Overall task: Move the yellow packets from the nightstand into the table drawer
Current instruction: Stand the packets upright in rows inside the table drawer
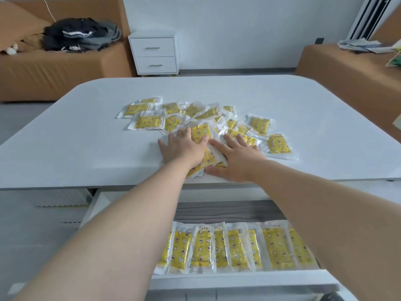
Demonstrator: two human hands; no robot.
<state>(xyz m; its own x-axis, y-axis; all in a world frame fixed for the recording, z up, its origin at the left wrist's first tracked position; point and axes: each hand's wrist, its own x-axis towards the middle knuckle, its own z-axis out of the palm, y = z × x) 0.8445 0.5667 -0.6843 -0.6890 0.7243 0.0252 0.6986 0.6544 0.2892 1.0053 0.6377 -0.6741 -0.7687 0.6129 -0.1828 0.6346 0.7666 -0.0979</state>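
The left hand (183, 149) lies flat, fingers spread and nearly straight, pressing on a small bunch of packets (209, 158) at the near edge of the white table (86, 137). The right hand (237, 160) rests just beside it, fingers straight, thumb against the bunch's near side. More yellow packets (148, 122) lie scattered and overlapping beyond the fingers. Below, the table drawer (238, 279) stands pulled out, a row of packets (236, 246) lined up inside. A white two-drawer nightstand (154, 53) stands by the far wall
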